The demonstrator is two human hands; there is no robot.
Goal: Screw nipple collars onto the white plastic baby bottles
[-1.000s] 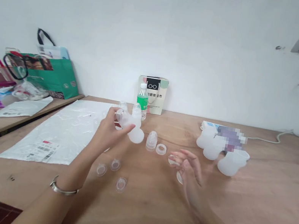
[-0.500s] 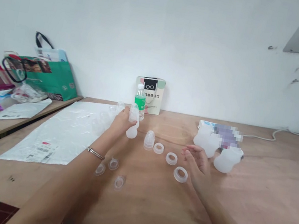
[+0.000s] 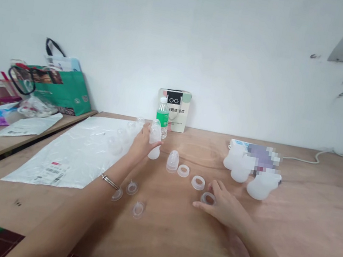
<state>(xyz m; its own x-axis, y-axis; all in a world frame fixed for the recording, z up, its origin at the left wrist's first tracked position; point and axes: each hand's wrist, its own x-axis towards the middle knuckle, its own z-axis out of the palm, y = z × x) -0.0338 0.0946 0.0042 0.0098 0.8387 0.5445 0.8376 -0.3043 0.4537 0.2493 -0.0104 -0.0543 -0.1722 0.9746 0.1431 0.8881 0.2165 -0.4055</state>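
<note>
My left hand (image 3: 142,144) is wrapped round a clear-topped baby bottle (image 3: 156,137), its thumb across the front and the other fingers partly hidden. The bottle stands upright beside a row of similar translucent bottles (image 3: 119,139). Over the nearest white collar ring (image 3: 208,198), my right hand (image 3: 217,200) is open, thumb and fingers spread on either side of it. Two more collar rings, one in the middle (image 3: 198,182) and one farther back (image 3: 183,171), lie in line towards a domed clear cap (image 3: 172,161). Several clear nipples (image 3: 132,188) lie near my left forearm.
Frosted bottle bodies (image 3: 261,186) stand at the right by a partly blurred box (image 3: 238,144). A white mailing bag (image 3: 63,158) lies left. Behind are a green-labelled water bottle (image 3: 162,116) and a paper bag (image 3: 181,108). A green bag (image 3: 71,93) sits far left.
My right hand has come down and towards me, from beside the frosted bottles to the nearest collar ring. My left hand stays at its bottle, its thumb reaching farther across. The view has shifted slightly.
</note>
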